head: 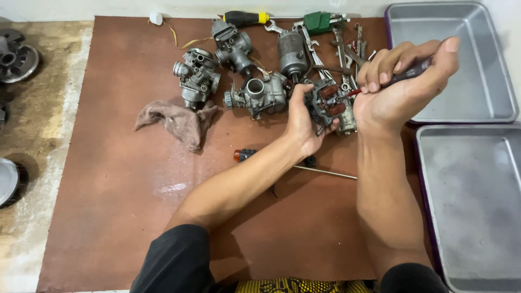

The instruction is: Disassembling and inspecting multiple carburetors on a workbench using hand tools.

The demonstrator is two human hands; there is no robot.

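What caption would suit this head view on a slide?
Left hand steadies a carburetor while right hand works a screwdriver into it, over a brown mat.

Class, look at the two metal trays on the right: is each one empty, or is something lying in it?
Both empty. The upper tray and the lower tray show only bare grey metal inside; the right hand only overlaps the upper tray's rim.

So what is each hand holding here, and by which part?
The left hand grips a carburetor body from underneath, by its side. The right hand holds a small screwdriver by its handle.

carburetor (324, 102) — grey, brown floats up | screwdriver (401, 75) — tip at it
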